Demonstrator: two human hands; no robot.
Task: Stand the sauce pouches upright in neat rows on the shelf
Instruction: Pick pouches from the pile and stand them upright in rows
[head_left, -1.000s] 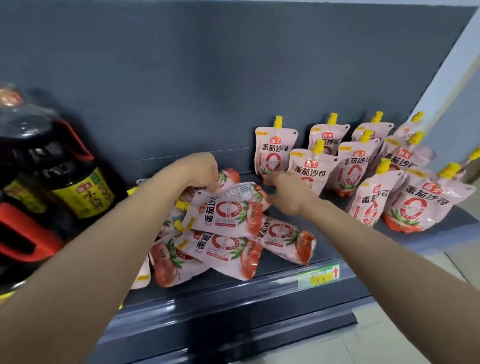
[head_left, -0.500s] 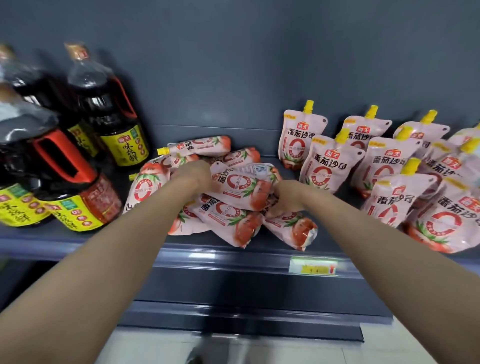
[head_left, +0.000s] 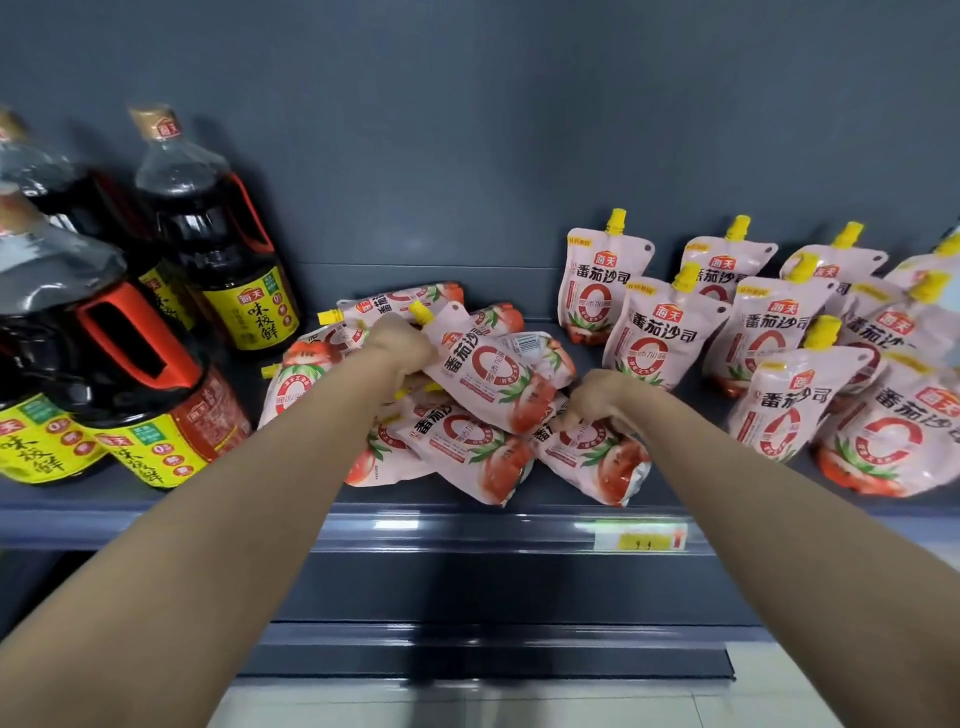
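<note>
A heap of pink tomato sauce pouches (head_left: 457, 441) with yellow spouts lies flat in the middle of the dark shelf (head_left: 467, 525). My left hand (head_left: 400, 343) grips the upper edge of one pouch (head_left: 485, 371) near its spout and holds it tilted above the heap. My right hand (head_left: 602, 400) is closed on the top of another lying pouch (head_left: 597, 457) at the heap's right side. Several pouches (head_left: 660, 332) stand upright in rows on the right of the shelf.
Large dark soy sauce bottles (head_left: 218, 244) with orange handles and yellow labels stand at the left of the shelf. A yellow price tag (head_left: 641, 538) sits on the shelf's front rail. The grey back panel (head_left: 467, 130) rises behind everything. Pale floor shows below.
My left hand has lifted one pouch up out of the heap, spout end raised. My right hand stays closed on a lying pouch. The view shifted left and now shows more bottles.
</note>
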